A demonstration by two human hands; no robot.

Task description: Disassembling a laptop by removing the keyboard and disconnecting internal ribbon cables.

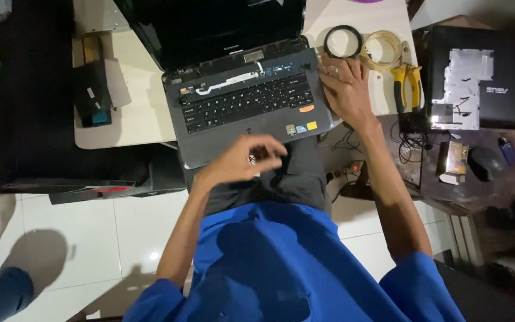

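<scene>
- No real container is in sight; the nearest things to one are two rings at one o'clock on the white table (132,113): a black ring (343,41) and, just beside it, a clear yellowish coil (382,48), each showing only bare tabletop through its middle.
- The open laptop (245,101) sits at twelve o'clock, its front edge hanging past the table toward the person's lap. The strip above the keys is off (a pale ribbon and small parts show there).
- Small stickers dot its palm rest at the right: an orange oval, then a blue and a yellow square.
- A small cardboard box (457,158) lies at three o'clock on the dark desk, beside a black mouse (485,162).
- Yellow-handled pliers (405,86) lie at two o'clock, just right of the right hand.
- The right hand (346,89) lies flat, fingers spread, on the table against the laptop's right rear corner, gripping nothing.
- The left hand (242,160) hovers at the laptop's front edge, fingers curled toward the thumb; whether it pinches anything, I cannot tell.
</scene>
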